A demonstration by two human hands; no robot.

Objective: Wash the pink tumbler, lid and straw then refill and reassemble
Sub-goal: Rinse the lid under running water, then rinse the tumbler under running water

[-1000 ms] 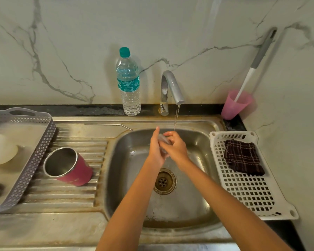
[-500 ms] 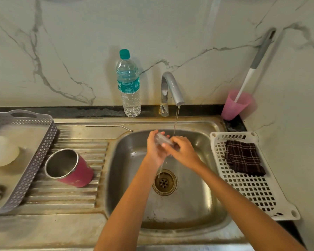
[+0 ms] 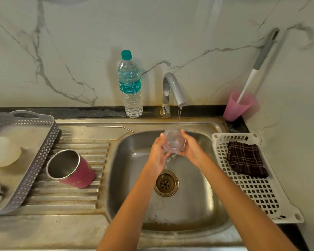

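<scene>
Over the steel sink [image 3: 198,211], my left hand [image 3: 159,153] and my right hand [image 3: 191,148] hold the clear round lid [image 3: 173,140] between them, its flat face turned toward me, under the running tap [image 3: 172,89]. Water runs off the lid's lower edge toward the drain [image 3: 166,183]. The pink tumbler [image 3: 71,169] lies tilted on the ribbed drainboard at the left, its steel inside showing. The bent metal straw [image 3: 110,127] lies on the sink's back ledge, left of the basin.
A water bottle with a teal cap [image 3: 130,84] stands left of the tap. A grey basket [image 3: 25,156] holds pale items at far left. A white perforated tray [image 3: 257,187] with a dark checked cloth [image 3: 246,159] sits at right. A pink cup [image 3: 238,105] holds a long-handled brush.
The hands have turned the lid from edge-on to face me and raised it directly under the stream; both hands now hold it by its rim.
</scene>
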